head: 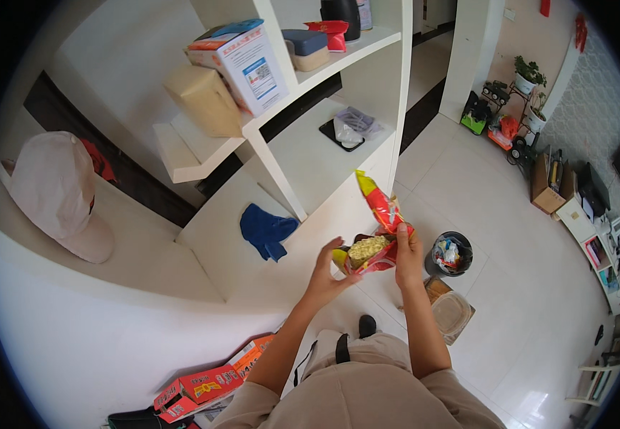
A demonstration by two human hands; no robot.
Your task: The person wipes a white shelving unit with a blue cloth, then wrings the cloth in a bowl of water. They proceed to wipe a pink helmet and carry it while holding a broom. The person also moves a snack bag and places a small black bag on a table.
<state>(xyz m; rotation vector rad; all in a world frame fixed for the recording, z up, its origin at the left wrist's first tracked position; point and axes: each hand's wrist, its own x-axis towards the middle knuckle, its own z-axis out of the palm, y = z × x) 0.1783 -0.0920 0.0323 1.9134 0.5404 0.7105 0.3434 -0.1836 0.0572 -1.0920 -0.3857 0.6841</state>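
Between my hands is a torn red and yellow plastic packet (380, 261) with a block of dried instant noodles (367, 249) showing in its opening. My left hand (327, 271) supports the packet's lower left end, thumb and fingers spread around it. My right hand (408, 252) pinches the packet's right side, and a long flap of the wrapper (378, 202) stands up beyond the fingers. To the left of the packet, a dark blue cloth (268, 230) lies on the white shelf unit's low surface (210, 241).
Below right of my hands, a lined waste bin (448, 254) stands on the tiled floor beside a clear plastic container (452, 313). A phone-like black object (336, 137) and clear plastic bags (357, 124) lie on a shelf. A cap (55, 187) sits at left; red cartons (202, 389) are below.
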